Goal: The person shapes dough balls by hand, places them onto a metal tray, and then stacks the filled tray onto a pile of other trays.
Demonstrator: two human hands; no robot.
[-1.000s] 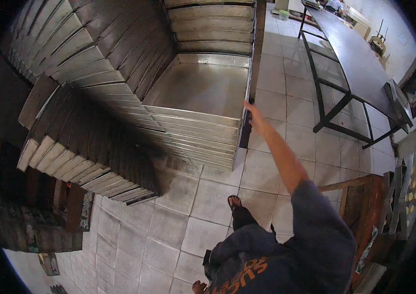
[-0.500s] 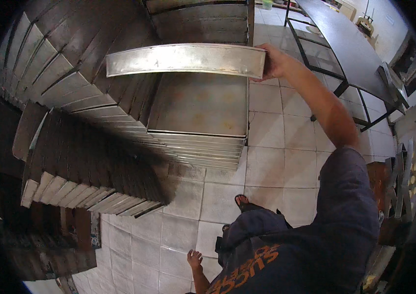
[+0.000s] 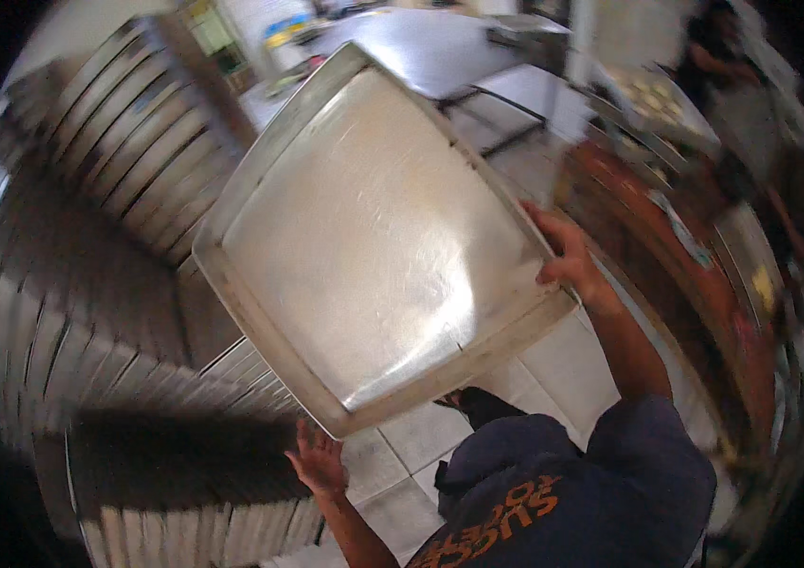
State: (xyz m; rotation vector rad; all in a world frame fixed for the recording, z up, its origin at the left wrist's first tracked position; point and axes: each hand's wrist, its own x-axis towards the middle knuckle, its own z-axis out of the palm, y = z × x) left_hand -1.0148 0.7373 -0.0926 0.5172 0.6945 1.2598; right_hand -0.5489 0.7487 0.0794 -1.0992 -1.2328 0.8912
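A shallow square metal baking tray (image 3: 383, 218) fills the middle of the view, tilted so its shiny inner face and raised rim show. My right hand (image 3: 568, 260) grips its right edge near a corner, with the thumb on the inner side and the other fingers partly hidden. Below the tray's near corner, my left hand (image 3: 319, 461) is raised with its fingers spread; nothing is in it. Whether its fingertips touch the tray's rim, I cannot tell.
Stacked trays (image 3: 137, 123) rise at the left, with a row of upright trays (image 3: 194, 511) at lower left. A shiny-topped table (image 3: 411, 43) stands at the back. To the right are a brown wooden surface (image 3: 658, 284), a tray of pale rounds (image 3: 653, 99) and another person (image 3: 719, 57).
My right hand has brought the tray closer and turned its inside toward me. My left hand has risen toward the tray's near corner. The view has swung to the right.
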